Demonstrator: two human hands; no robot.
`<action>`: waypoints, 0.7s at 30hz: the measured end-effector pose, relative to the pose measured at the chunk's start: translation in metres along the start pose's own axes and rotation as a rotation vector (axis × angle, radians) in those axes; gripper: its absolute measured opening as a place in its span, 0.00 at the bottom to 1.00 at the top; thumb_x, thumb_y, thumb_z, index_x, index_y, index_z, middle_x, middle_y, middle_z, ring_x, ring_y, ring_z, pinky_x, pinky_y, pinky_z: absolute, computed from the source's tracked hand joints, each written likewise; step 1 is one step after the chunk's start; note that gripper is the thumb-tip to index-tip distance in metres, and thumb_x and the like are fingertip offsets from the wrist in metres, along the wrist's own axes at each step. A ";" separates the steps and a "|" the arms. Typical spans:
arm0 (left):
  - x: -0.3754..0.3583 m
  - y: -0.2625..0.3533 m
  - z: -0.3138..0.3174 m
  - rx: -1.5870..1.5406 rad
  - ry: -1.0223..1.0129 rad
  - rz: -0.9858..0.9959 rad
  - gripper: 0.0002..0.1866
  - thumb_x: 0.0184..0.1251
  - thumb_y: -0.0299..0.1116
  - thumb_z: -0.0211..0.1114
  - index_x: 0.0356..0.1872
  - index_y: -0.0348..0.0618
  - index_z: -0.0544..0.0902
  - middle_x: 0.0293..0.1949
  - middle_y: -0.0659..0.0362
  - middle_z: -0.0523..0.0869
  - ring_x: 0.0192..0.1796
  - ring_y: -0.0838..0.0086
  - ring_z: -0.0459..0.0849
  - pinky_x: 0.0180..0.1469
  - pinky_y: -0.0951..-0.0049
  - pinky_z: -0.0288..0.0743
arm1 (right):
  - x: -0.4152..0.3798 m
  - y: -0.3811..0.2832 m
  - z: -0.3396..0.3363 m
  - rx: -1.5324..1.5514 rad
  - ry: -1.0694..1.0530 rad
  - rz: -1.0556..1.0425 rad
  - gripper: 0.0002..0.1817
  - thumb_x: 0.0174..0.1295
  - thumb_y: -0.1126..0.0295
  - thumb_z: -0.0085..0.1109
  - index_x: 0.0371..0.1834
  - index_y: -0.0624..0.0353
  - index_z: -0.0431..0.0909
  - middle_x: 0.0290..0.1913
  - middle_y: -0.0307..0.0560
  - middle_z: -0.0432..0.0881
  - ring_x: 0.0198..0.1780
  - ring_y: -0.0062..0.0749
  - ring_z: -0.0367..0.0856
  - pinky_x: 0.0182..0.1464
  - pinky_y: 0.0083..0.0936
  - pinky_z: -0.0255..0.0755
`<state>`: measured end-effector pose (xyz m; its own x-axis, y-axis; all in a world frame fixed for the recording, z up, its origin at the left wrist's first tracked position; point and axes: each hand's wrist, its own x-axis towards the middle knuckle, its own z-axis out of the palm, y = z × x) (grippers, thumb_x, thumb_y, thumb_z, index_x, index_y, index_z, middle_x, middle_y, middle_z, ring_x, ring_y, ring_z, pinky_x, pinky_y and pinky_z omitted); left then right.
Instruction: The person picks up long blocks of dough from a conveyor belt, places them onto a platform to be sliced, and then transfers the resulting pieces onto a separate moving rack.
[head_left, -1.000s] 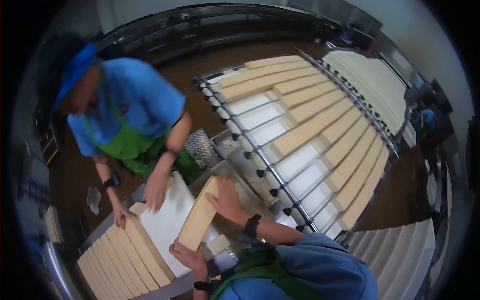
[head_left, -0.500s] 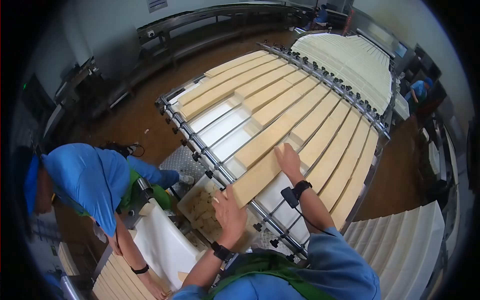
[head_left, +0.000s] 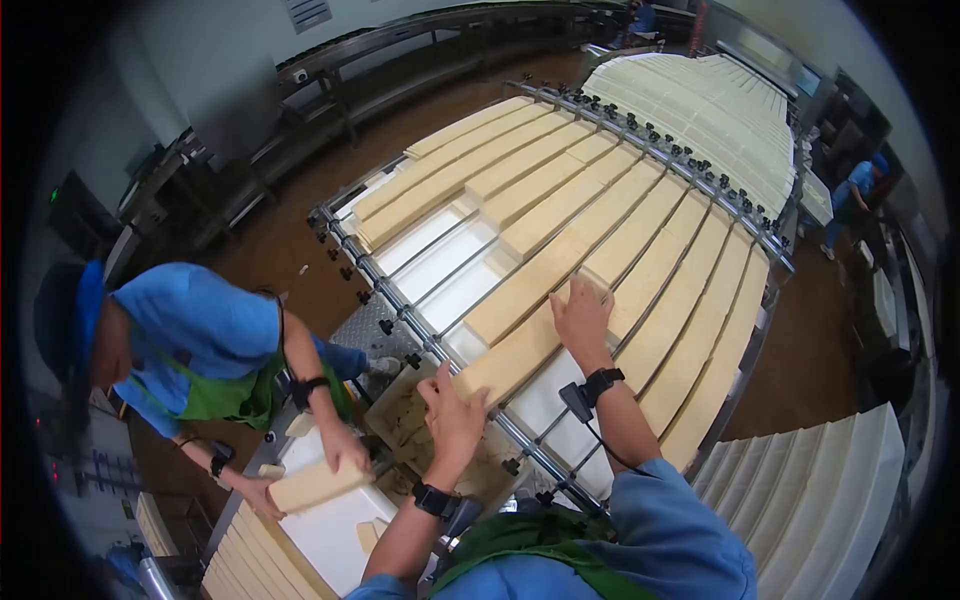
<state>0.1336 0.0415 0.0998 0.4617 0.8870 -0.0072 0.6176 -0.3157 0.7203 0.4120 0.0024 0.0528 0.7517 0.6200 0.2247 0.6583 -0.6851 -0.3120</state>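
Observation:
A long, thick, pale yellow strip (head_left: pixel 508 362), like a tofu slab, lies on the conveyor between metal guide rods. My left hand (head_left: pixel 456 420) is at its near end, thumb and fingers curled around the corners. My right hand (head_left: pixel 583 315) bends over the strip farther up, fingers closed at its edge and partly hidden. Similar strips (head_left: pixel 548 238) lie in rows beside and beyond it. White belt (head_left: pixel 440 245) shows between some rows. Both my wrists wear dark bands.
At left, a co-worker (head_left: pixel 215 340) holds a short pale block (head_left: pixel 318 487) above a white surface and a row of strips (head_left: pixel 250 555). Below the conveyor's metal bar (head_left: pixel 425 340) stands a bin of scraps (head_left: pixel 405 415). Ridged white sheets (head_left: pixel 810 490) are at right.
My strip has shifted slightly away from the near bar, and my left hand has followed its end. The co-worker has straightened up and now lifts a block in both hands.

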 end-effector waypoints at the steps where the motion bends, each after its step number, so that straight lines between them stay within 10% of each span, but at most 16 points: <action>1: 0.003 -0.004 0.006 -0.039 0.039 -0.018 0.42 0.63 0.39 0.77 0.76 0.45 0.65 0.65 0.41 0.68 0.62 0.44 0.78 0.63 0.50 0.74 | -0.006 -0.002 -0.003 -0.036 0.124 -0.024 0.34 0.73 0.47 0.58 0.72 0.62 0.74 0.61 0.64 0.82 0.68 0.52 0.78 0.76 0.64 0.51; 10: 0.028 -0.058 0.083 -0.530 0.102 -0.228 0.30 0.59 0.23 0.72 0.65 0.39 0.77 0.50 0.47 0.85 0.54 0.54 0.85 0.58 0.60 0.79 | -0.115 -0.072 -0.007 0.380 -0.189 -0.504 0.35 0.73 0.52 0.58 0.80 0.54 0.67 0.77 0.65 0.65 0.82 0.60 0.56 0.78 0.67 0.48; 11: 0.030 -0.066 0.087 -0.399 0.142 -0.115 0.30 0.59 0.18 0.69 0.65 0.43 0.77 0.46 0.53 0.85 0.39 0.71 0.86 0.40 0.69 0.81 | -0.122 -0.077 -0.001 0.347 -0.315 -0.506 0.35 0.73 0.53 0.56 0.82 0.48 0.64 0.81 0.63 0.60 0.85 0.58 0.49 0.79 0.70 0.43; 15: 0.023 -0.053 0.055 -0.520 0.102 -0.217 0.29 0.58 0.17 0.68 0.63 0.43 0.79 0.46 0.54 0.86 0.39 0.72 0.86 0.42 0.68 0.82 | -0.120 -0.072 0.022 0.073 -0.234 -0.577 0.35 0.73 0.55 0.55 0.83 0.47 0.64 0.82 0.59 0.59 0.86 0.57 0.49 0.79 0.72 0.41; 21: -0.053 -0.089 -0.050 -0.340 0.276 0.042 0.38 0.64 0.26 0.72 0.76 0.42 0.68 0.67 0.42 0.76 0.71 0.49 0.76 0.73 0.59 0.71 | -0.118 -0.063 0.034 -0.054 -0.290 -0.534 0.33 0.73 0.58 0.50 0.81 0.53 0.66 0.85 0.59 0.55 0.87 0.57 0.45 0.81 0.72 0.36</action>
<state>0.0225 0.0396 0.0711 0.2663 0.9471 0.1789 0.3357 -0.2651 0.9039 0.2803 -0.0143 0.0145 0.2810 0.9568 0.0744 0.9480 -0.2647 -0.1768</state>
